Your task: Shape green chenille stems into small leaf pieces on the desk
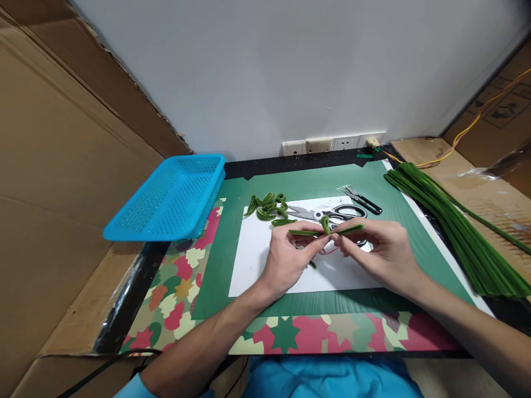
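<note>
Between my two hands is a green pipe cleaner, bent into a small upright loop with an end sticking out to each side. My left hand pinches it near the base of the loop. From the other side, the fingertips of my right hand close on it too, almost touching the left ones. Large scissors with black and grey handles lie just behind my hands, partly hidden by them. Several curled green pipe cleaner pieces are gathered to the left of the blades.
A bundle of long green pipe cleaners lies on the right. Small black snips rest behind the scissors. White paper covers part of a green mat. A blue plastic basket stands at the left, and wall sockets line the back.
</note>
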Action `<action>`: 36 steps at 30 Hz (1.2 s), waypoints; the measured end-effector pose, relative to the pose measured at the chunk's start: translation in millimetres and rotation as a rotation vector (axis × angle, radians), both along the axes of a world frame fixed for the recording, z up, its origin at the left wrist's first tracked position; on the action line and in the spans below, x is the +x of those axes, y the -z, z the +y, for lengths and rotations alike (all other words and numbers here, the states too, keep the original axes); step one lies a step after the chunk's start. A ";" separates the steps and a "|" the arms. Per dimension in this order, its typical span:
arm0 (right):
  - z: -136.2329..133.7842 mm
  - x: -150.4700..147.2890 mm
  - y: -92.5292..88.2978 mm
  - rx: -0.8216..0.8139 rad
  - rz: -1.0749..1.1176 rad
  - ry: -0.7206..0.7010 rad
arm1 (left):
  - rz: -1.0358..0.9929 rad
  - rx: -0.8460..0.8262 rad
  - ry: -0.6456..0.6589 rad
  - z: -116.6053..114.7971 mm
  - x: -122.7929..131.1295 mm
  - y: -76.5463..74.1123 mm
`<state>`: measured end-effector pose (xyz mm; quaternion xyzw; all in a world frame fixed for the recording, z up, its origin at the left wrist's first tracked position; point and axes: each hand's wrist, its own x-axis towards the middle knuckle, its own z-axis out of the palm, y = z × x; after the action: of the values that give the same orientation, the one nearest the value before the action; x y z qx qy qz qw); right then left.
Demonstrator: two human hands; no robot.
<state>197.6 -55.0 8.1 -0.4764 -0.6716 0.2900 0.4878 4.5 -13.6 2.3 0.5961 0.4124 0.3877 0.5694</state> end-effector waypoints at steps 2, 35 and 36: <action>-0.2 0.5 1.2 0.042 -0.030 0.015 | -0.001 0.017 -0.026 -1.4 0.6 -0.8; 0.5 1.9 2.7 -0.062 0.025 -0.098 | -0.106 -0.097 0.269 7.7 -4.2 -1.2; 0.3 2.3 2.7 -0.040 -0.018 -0.099 | -0.096 -0.090 0.266 8.4 -4.5 -0.3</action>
<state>199.9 -54.7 5.3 -0.4549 -0.6927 0.3229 0.4571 0.0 -5.3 2.6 0.6000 0.3190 0.3180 0.6611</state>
